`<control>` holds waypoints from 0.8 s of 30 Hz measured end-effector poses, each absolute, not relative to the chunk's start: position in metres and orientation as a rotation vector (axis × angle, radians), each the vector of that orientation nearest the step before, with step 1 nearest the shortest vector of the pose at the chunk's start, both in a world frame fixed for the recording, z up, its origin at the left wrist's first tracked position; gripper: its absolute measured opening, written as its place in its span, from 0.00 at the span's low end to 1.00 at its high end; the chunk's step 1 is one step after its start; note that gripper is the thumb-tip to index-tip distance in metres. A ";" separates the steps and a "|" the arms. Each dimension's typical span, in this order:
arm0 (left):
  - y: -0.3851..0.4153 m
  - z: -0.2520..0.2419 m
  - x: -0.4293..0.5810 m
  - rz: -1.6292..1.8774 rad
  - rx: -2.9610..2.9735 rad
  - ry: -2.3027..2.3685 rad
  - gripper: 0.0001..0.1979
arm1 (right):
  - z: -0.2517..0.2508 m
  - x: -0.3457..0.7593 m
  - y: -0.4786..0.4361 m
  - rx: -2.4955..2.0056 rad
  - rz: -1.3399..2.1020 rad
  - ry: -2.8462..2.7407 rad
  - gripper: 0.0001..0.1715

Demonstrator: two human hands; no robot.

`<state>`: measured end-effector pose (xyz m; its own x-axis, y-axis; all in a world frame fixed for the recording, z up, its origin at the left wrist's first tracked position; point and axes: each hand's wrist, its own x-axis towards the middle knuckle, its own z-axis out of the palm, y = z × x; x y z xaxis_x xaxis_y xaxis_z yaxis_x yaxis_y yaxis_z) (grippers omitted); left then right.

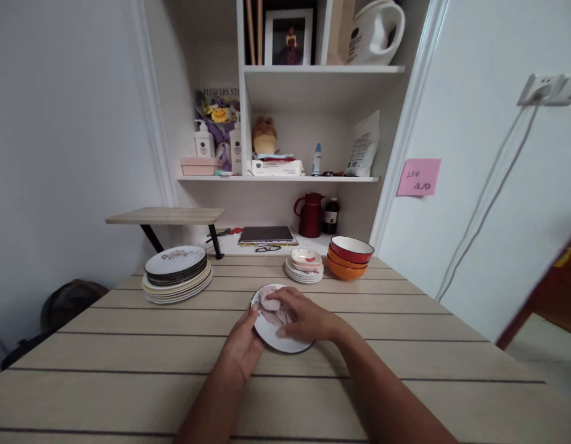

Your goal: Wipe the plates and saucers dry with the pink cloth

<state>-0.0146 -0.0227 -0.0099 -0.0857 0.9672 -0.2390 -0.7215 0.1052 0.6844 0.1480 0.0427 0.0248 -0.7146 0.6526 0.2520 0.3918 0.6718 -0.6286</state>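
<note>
A white plate with a dark rim (290,344) is held a little above the table, near its middle. My left hand (243,345) grips the plate's left edge, thumb on the upper face and the other fingers underneath. Pressed against the plate's face is a pale pink cloth (269,301), bunched up under the fingers of my right hand (308,316). The cloth covers part of the plate's printed pattern. My right fingers are curled on the cloth, partly hiding it.
A tall stack of plates (177,274) stands at the left, by a small raised wooden shelf (168,216). Small dishes (304,271) and stacked bowls (346,270) sit at the back right. Behind them are glasses (267,249), a laptop-like dark slab (266,234) and a red jug (310,216).
</note>
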 end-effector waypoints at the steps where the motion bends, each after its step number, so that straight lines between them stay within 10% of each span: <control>1: -0.023 -0.009 -0.015 1.467 0.373 0.798 0.19 | 0.026 0.152 0.043 -0.766 0.848 -2.360 0.39; 6: -0.022 -0.009 -0.017 1.481 0.299 0.802 0.19 | 0.025 0.165 0.064 -0.973 0.819 -1.644 0.28; 16: -0.016 -0.009 -0.024 1.524 0.292 0.789 0.22 | 0.010 0.152 0.056 -0.753 2.029 -1.278 0.38; 24: -0.017 -0.003 -0.037 1.609 0.339 0.904 0.21 | 0.018 0.140 0.041 -0.533 2.243 -1.126 0.48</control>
<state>-0.0372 -0.0171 -0.0028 -0.2580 0.9311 -0.2578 -0.7046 0.0013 0.7096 0.1405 0.0409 0.0182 -0.7597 0.6434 -0.0948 -0.3083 -0.4847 -0.8185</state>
